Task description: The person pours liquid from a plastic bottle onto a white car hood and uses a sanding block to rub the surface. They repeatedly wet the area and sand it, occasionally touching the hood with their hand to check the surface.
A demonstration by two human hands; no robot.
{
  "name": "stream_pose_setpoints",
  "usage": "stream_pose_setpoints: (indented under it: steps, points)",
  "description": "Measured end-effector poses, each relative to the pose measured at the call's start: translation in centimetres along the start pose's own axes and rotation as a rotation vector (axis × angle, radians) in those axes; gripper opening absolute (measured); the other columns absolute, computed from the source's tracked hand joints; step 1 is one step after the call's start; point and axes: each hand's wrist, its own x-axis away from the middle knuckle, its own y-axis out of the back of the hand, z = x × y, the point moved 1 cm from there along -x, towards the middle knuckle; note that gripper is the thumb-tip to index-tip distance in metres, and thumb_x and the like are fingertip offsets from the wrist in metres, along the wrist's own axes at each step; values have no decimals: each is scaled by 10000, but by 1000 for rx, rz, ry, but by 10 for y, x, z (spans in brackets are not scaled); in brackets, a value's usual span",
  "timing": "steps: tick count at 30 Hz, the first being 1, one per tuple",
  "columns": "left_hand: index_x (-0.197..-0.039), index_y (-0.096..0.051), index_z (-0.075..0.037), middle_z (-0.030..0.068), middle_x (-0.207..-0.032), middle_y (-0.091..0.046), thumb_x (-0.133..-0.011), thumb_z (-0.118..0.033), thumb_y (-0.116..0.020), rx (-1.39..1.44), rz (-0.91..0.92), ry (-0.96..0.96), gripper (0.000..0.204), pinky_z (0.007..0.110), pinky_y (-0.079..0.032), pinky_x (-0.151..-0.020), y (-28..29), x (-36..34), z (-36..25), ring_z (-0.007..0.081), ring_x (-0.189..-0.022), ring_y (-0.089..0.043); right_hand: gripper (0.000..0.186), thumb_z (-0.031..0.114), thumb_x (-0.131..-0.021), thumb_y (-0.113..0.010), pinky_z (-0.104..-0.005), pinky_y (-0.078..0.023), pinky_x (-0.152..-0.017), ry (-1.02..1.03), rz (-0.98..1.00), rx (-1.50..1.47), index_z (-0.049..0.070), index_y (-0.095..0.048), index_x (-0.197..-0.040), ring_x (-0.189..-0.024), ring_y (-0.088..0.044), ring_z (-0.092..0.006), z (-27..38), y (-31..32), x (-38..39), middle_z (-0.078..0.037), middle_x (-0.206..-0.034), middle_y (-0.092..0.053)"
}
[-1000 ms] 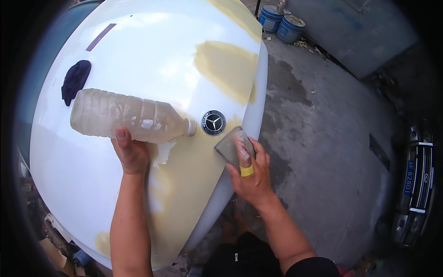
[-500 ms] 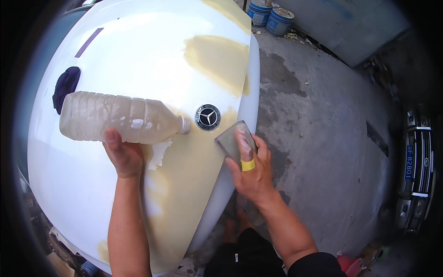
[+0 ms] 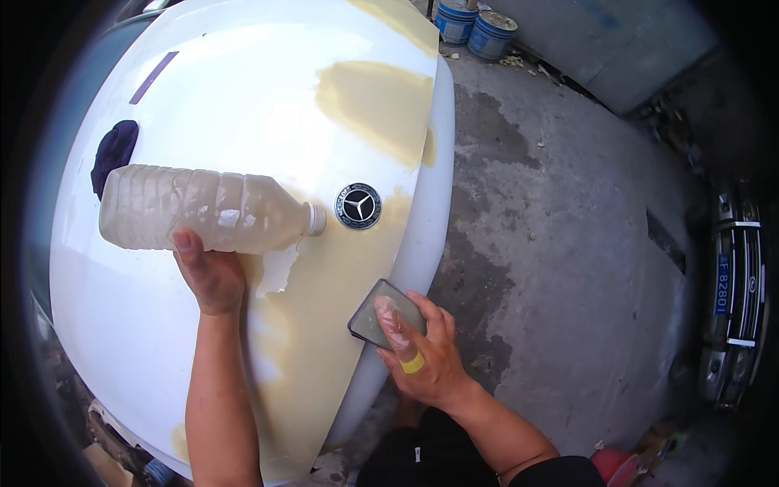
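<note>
My left hand [image 3: 213,276] grips a large clear plastic bottle [image 3: 203,209] from below, thumb on its near side. The bottle lies level above the white car hood [image 3: 243,97], its white cap pointing right, its inside cloudy. My right hand [image 3: 422,353] holds a grey-green rectangular sanding block [image 3: 375,321] flat at the hood's right edge, over a yellowish filler patch. One of its fingers is wrapped in clear film with yellow tape at the base. Between the hands, slightly farther off, sits a round black-and-silver emblem [image 3: 358,205].
A dark cloth [image 3: 115,150] and a purple strip [image 3: 154,77] lie on the hood's left part. Blue buckets [image 3: 492,36] stand on the concrete floor [image 3: 568,211] at the back. Another car's front [image 3: 734,292] is at far right, and a red basin [image 3: 615,467] at lower right.
My right hand has slid the sanding block nearer and a little left along the hood's edge. The bottle in my left hand has shifted slightly left in the picture.
</note>
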Motion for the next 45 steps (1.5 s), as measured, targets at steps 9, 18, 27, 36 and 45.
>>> stream_pose_setpoints:
  steps: [9,18,27,36,45]
  points:
    - [-1387,-427,-47,104,-1352,-504,-916,-594,-524,13,15,-9,729,420,-343,-1100,3,-3,1,263,-1283,-461,720,117,-814,-729,-495,-371,-987,-23,-47,-9,157,-411,-1458,-1297,-431,-376,-16,2,-9,-95,-1331,-571]
    - [-1392,-424,-52,96,-1371,-492,-931,-568,-510,-14,-6,-13,697,423,-340,-1106,-2,-2,-2,261,-1289,-457,710,72,-783,-736,-517,-365,-995,120,-44,42,106,-418,-1417,-1352,-413,-387,-62,25,-67,-99,-1373,-558]
    - [-1416,-390,-58,97,-1383,-479,-919,-598,-521,2,-32,-30,745,428,-336,-1117,-7,-1,1,264,-1298,-451,726,88,-783,-751,-507,-369,-1033,144,76,-5,183,-441,-1433,-1332,-428,-344,-96,46,-101,-86,-1374,-548]
    - [-1468,-323,-89,85,-1437,-440,-927,-625,-499,80,-176,14,781,426,-321,-1137,-12,-2,2,256,-1351,-408,743,43,-767,-744,-478,-358,-1077,314,220,-28,157,-440,-1435,-1336,-429,-367,-111,60,-121,-125,-1392,-526]
    - [-1486,-304,-89,99,-1447,-441,-943,-615,-482,35,-220,-3,777,431,-317,-1148,-11,1,-2,266,-1361,-411,744,60,-779,-730,-491,-362,-1045,385,328,-46,221,-428,-1440,-1315,-433,-344,-115,59,-133,-62,-1277,-601]
